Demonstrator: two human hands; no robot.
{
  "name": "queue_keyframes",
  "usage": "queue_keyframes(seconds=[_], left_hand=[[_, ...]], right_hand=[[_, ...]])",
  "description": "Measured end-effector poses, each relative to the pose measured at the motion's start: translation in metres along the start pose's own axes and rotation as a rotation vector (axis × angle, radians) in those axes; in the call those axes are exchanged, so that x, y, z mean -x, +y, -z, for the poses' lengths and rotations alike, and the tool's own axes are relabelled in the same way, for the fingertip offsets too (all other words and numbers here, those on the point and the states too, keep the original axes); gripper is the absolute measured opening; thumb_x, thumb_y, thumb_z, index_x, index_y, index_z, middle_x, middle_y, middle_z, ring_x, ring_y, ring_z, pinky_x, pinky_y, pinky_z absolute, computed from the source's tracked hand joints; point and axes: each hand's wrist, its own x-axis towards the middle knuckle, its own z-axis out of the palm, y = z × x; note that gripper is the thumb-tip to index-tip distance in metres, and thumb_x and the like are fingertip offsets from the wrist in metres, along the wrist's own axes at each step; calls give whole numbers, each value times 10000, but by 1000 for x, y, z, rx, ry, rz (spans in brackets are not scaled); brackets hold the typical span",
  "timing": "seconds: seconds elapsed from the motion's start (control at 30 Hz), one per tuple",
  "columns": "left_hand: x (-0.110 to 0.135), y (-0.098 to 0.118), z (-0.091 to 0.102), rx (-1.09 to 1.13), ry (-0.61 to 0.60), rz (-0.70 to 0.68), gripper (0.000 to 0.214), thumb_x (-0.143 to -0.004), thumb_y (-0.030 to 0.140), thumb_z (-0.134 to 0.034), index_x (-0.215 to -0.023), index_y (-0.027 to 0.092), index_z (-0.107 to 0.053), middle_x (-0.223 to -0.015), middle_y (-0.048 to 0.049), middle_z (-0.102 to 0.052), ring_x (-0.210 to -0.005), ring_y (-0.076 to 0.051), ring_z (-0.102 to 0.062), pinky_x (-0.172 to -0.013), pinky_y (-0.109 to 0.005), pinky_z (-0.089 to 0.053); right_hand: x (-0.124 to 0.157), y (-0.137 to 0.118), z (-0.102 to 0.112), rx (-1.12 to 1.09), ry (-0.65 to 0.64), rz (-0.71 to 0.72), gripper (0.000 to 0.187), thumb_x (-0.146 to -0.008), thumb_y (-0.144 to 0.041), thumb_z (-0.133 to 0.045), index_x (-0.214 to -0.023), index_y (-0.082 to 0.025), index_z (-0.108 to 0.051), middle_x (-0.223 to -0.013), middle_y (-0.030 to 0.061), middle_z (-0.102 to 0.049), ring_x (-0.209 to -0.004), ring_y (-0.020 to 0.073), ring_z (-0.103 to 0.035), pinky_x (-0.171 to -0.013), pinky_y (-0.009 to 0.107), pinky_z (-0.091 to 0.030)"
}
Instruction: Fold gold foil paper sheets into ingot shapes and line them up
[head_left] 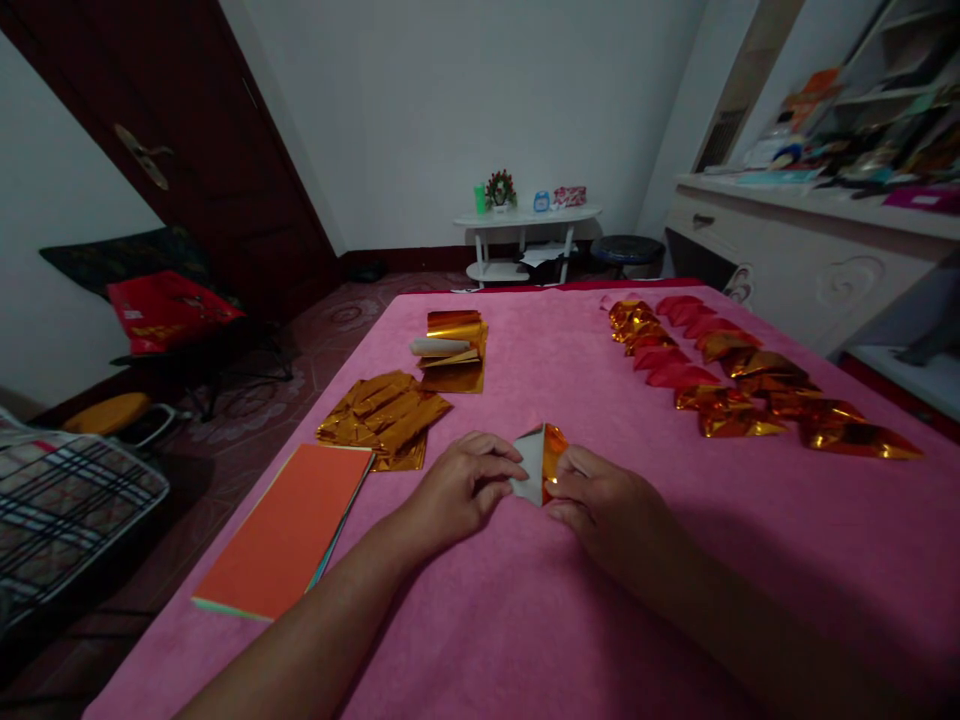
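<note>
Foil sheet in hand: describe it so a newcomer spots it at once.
Start near the middle of the pink table cover. Between the left hand and right hand is the foil sheet, grey on its left, shiny gold on its right. Unlike the crinkled gold pile farther left, it has both hands on it.

Dim light, soft shadow on pink cloth [540,360], blurry right edge.
</note>
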Motion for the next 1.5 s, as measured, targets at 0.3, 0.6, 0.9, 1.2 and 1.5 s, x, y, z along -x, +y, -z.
queue_keyframes(seconds=[0.3, 0.6, 0.9, 1.2, 1.5], left_hand=[[-12, -9, 3, 96, -51, -3, 296, -805, 41, -550, -956, 229, -720, -998, -48, -660, -937, -156, -580, -846, -309, -473], [-21, 1, 3, 106, -108, 83, 126, -836, 198, -608, -780, 193, -721, -873, -29, -645, -859, -149, -564, -816, -287, -436], [-31, -2, -5, -52, -97, 195, 80, -702, 253, -744, -731, 193, -699, -777, -3, -617, -764, -147, -536, -748, -269, -420], [-29, 1, 1, 4, -187, 156, 85, -792, 266, -667, -761, 210, -724, -875, -12, -614, -861, -149, -531, -810, -272, -415], [-27, 11, 6, -81, -237, 103, 151, -853, 244, -585, -767, 212, -705, -938, -12, -593, -938, -164, -497, -873, -293, -382]], right_hand=[[0, 0, -2, -18, 25, 7, 127, -774, -121, -587, -662, -182, -599, -766, 9, -502, -668, 126, -499, -613, 255, -370], [1, 0, -3, -25, 70, 41, 173, -793, -112, -537, -646, -187, -585, -756, 17, -512, -676, 132, -505, -615, 250, -390], [1, 1, -4, -13, 63, 41, 122, -804, -123, -546, -736, -192, -620, -797, 28, -532, -703, 142, -518, -631, 260, -395], [4, 0, -6, 43, 66, 38, 100, -812, -129, -545, -772, -187, -616, -834, 34, -539, -719, 150, -522, -632, 268, -389], [3, 2, -11, 49, 89, 46, 99, -829, -135, -547, -772, -186, -610, -826, 20, -534, -719, 138, -518, -641, 256, -382]])
